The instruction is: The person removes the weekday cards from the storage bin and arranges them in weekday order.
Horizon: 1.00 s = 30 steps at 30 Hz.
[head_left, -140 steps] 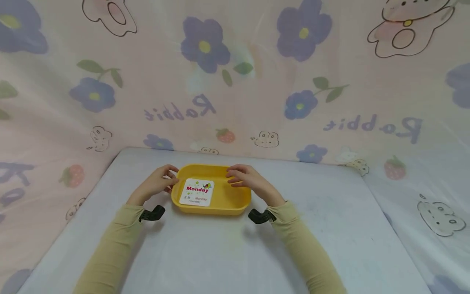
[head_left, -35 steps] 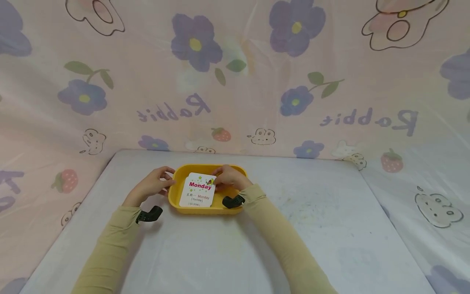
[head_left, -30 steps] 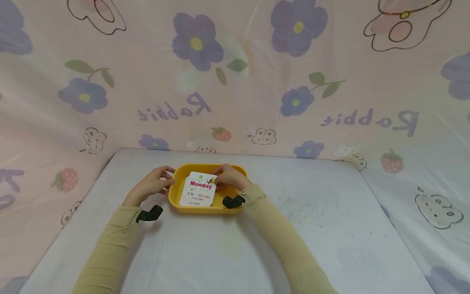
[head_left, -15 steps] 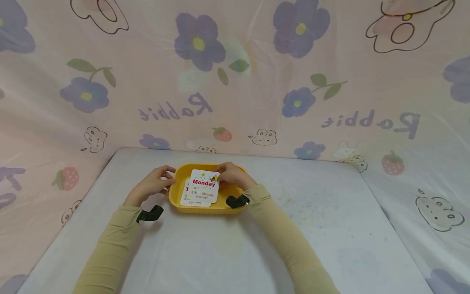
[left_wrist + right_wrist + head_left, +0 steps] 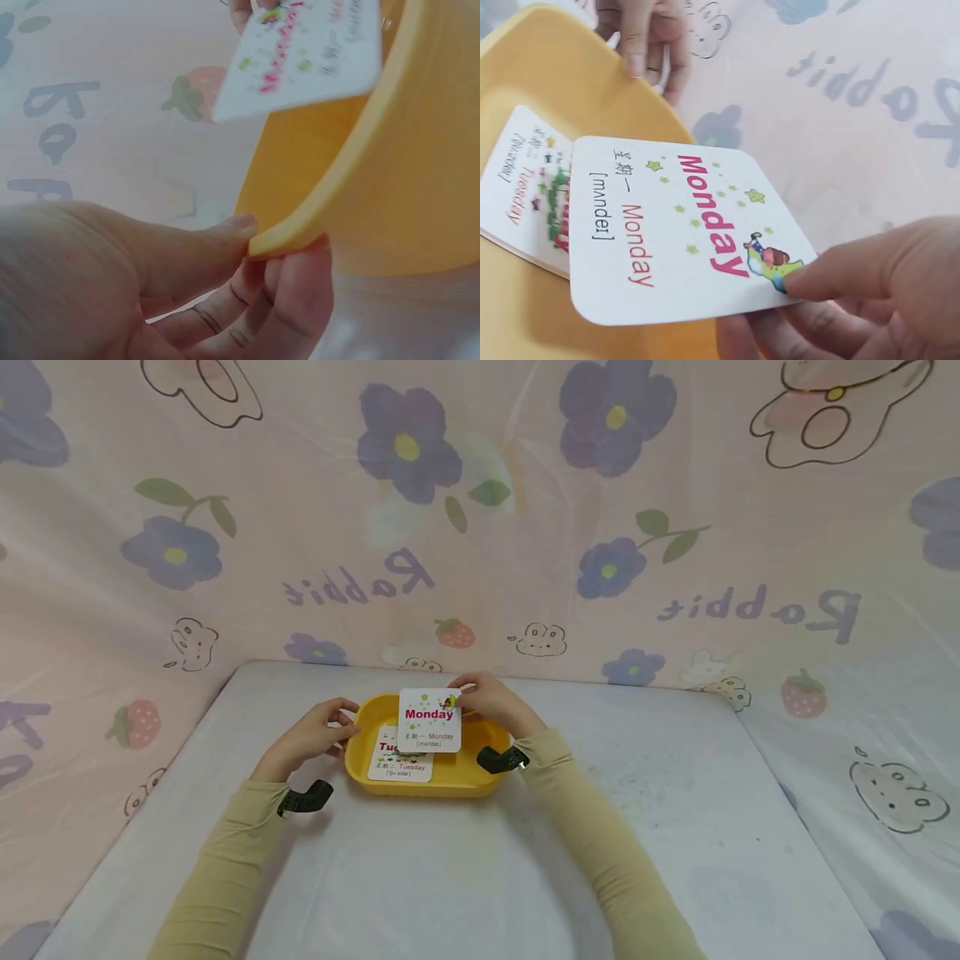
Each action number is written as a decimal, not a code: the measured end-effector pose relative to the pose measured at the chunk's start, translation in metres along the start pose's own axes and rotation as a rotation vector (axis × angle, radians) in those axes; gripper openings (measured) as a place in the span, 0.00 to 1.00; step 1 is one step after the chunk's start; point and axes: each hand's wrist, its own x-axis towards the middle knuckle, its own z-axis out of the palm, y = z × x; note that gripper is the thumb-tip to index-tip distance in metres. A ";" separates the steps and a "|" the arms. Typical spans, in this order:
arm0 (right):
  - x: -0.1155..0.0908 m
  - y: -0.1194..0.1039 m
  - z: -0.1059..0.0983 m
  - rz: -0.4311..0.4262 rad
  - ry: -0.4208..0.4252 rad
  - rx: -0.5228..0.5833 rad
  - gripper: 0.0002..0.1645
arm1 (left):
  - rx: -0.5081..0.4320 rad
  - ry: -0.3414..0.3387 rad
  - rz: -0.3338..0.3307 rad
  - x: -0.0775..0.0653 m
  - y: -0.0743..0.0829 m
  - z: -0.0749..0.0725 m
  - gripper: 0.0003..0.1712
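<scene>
A white flashcard printed "Monday" is held up over the yellow tray. My right hand pinches its upper right corner, thumb on the printed face and fingers behind, as the right wrist view shows. In the tray's left part lies a "Tuesday" flashcard, partly covered from sight by the raised one; in the right wrist view, the edges of more cards seem to show beneath it. My left hand grips the tray's left rim between thumb and fingers.
The tray stands on a white-covered table. Behind and at the sides hangs a pale curtain with flowers and rabbits. Each wrist carries a black camera mount.
My right hand has reached into the tray, taken the Monday card and lifted it up and to the right, uncovering the Tuesday card. My left hand has stayed on the rim.
</scene>
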 end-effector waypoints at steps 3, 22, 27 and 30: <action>-0.002 -0.001 -0.010 0.000 0.029 0.034 0.19 | 0.004 0.000 0.000 -0.001 0.001 0.000 0.25; -0.029 0.015 -0.080 -0.009 0.192 0.117 0.26 | 0.015 -0.005 -0.004 0.000 -0.001 0.000 0.25; -0.038 0.032 -0.099 -0.023 0.220 0.154 0.27 | 0.017 -0.010 -0.012 -0.001 -0.002 0.000 0.25; -0.043 0.043 -0.109 -0.013 0.225 0.182 0.27 | 0.017 -0.018 -0.009 0.000 -0.002 0.000 0.24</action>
